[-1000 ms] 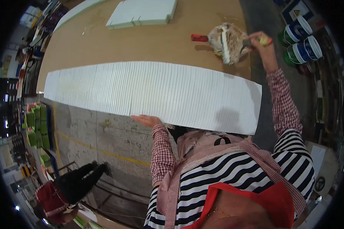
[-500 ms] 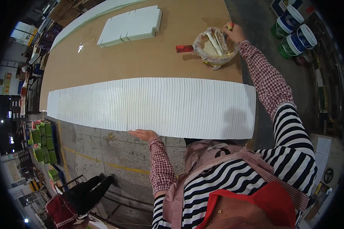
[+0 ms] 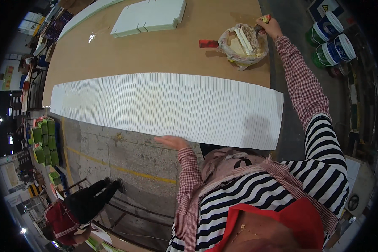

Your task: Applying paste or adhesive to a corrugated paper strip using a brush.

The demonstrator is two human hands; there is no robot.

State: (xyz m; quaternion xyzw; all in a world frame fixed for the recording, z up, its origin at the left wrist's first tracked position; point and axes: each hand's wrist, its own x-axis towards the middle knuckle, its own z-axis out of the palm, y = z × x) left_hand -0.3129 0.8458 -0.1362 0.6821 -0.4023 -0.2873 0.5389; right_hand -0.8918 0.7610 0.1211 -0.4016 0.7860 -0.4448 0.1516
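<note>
My right hand (image 3: 271, 28), at the far right of the table, is closed around the red-and-yellow handle of a wide brush (image 3: 247, 39). The brush's pale, paste-coated end lies over a plastic-lined pan (image 3: 263, 51), which holds a cream-coloured paste and has a red handle (image 3: 208, 43) pointing left. Along the table's near side runs a long row of overlapping white strips (image 3: 164, 103), their edges forming close parallel lines. At this row's front edge, my left hand (image 3: 172, 142) is open with its fingers stretched leftward; whether it touches the strips is unclear.
A stack of white notched card sheets (image 3: 149, 19) lies at the back of the brown tabletop (image 3: 113, 59). Beyond the right edge, several lidded buckets (image 3: 326, 52) stand on the floor. Green crates (image 3: 46, 140) are stacked at left. Another person (image 3: 77, 212) is at the lower left.
My left hand has slid rightward along the strips' front edge. The brush in my right hand has turned, showing more of its broad face over the pan. The whole view has shifted slightly.
</note>
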